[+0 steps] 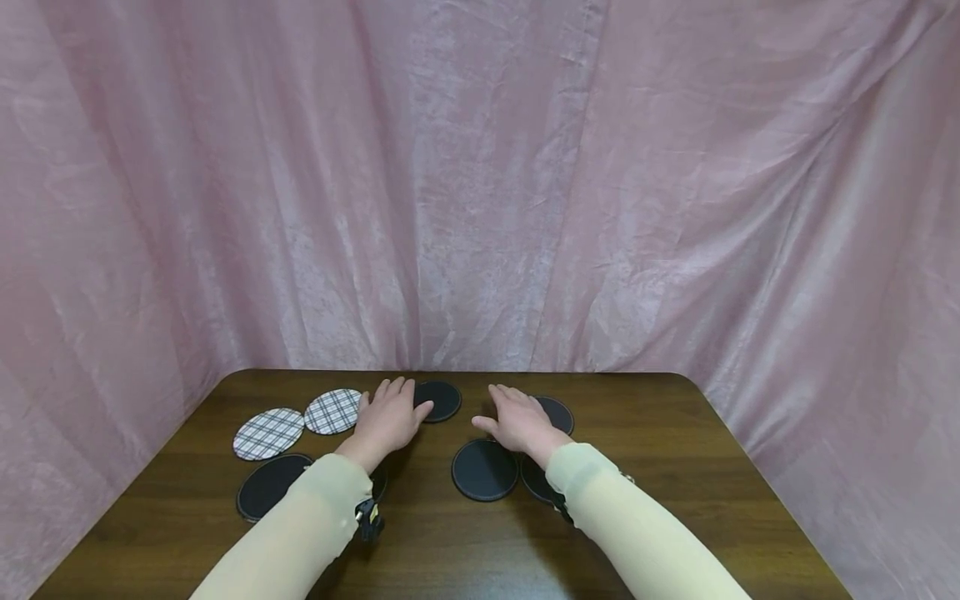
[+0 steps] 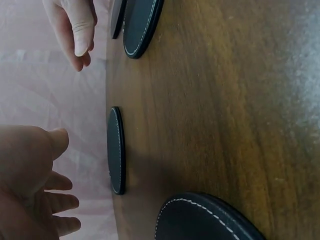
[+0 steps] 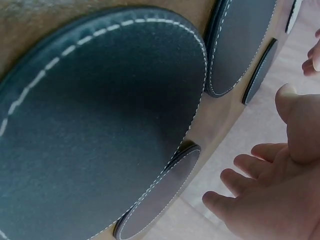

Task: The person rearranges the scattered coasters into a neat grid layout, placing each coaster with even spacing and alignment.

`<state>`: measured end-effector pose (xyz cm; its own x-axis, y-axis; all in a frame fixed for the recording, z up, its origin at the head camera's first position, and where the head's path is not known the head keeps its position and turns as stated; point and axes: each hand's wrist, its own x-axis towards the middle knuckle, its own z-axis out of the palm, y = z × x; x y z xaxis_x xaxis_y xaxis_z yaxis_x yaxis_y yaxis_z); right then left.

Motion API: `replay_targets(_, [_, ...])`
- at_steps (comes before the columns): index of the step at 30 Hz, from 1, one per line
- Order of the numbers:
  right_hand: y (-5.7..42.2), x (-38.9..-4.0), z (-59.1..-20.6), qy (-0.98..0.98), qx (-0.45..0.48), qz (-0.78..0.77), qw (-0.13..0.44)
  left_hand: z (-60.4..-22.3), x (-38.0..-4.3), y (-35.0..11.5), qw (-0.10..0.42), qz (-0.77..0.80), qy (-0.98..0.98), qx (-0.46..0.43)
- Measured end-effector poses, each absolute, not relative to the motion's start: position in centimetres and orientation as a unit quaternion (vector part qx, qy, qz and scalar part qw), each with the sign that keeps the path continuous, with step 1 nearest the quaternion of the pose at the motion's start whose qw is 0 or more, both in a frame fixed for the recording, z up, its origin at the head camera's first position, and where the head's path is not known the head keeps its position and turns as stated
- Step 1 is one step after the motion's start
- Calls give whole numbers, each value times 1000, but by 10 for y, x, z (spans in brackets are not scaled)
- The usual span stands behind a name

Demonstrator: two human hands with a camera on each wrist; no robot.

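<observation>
My left hand [image 1: 386, 422] hovers with fingers extended and holds nothing. It is between a plaid white coaster [image 1: 330, 412] and a black round coaster [image 1: 439, 402] near the back edge. Below its wrist another black coaster [image 1: 380, 483] is mostly hidden by the sleeve. My right hand [image 1: 519, 422], also with nothing in it, is held above a group of three black coasters: one in front [image 1: 485, 472], one partly under the wrist [image 1: 536, 482], one behind [image 1: 558, 415]. White stitching rims the black coaster [image 3: 115, 110] in the right wrist view.
A second plaid coaster [image 1: 267, 434] and a black coaster [image 1: 272, 486] lie at the left of the brown wooden table [image 1: 675, 467]. Pink curtains [image 1: 480, 183] hang behind and beside the table. Dark wrist-worn devices [image 1: 368, 518] are on the sleeves.
</observation>
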<state>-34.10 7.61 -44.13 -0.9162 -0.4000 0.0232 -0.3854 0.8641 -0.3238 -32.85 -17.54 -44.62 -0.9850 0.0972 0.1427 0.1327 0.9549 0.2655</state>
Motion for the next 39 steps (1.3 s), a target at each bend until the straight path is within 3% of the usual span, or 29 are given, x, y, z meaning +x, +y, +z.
replay_targets(10, [70,-354,-451,966,-194,-172,19,-444,-337,-176,35,-124,-991,-38])
replay_targets(26, [54,-363,-443,962,-190,-193,36,-448,-354,-178,55,-96,-994,-20])
replay_targets(39, [37,-364,-451,961,-200,-190,29,-466,-365,-186,32,-111,-993,-9])
